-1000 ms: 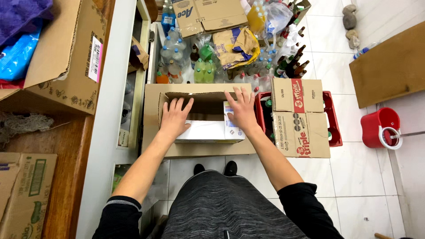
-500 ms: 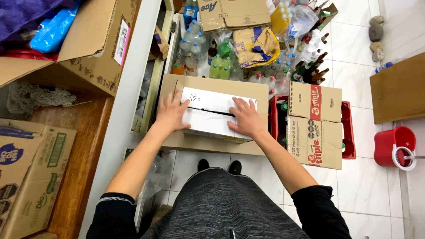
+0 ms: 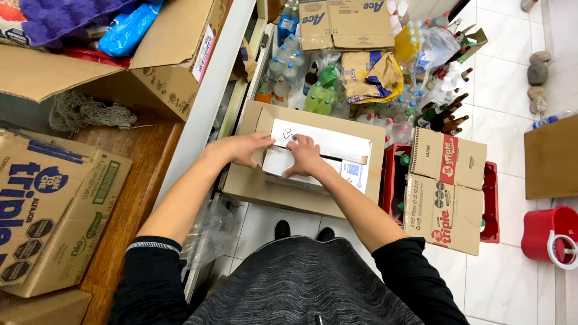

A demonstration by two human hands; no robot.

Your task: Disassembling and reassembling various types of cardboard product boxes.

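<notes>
Head view looks straight down on a person in a dark sweater who bends over a brown cardboard box point(image 3: 253, 186) that stands on the tiled floor. Inside it lies a white box point(image 3: 328, 150), and both hands are on this one. Left hand point(image 3: 244, 148) lies at the left end of the white box, its fingers stretched flat and close together, touching the top edge. Right hand point(image 3: 303, 155) presses on the middle of the white box with fingers bent and a little spread; it grips nothing. Just right of the brown box stands a red crate point(image 3: 490, 198) with two printed cartons point(image 3: 448, 183) on top. Behind the box is a pile of plastic bottles point(image 3: 289, 69). At the left is a wooden table point(image 3: 129, 198)
</notes>
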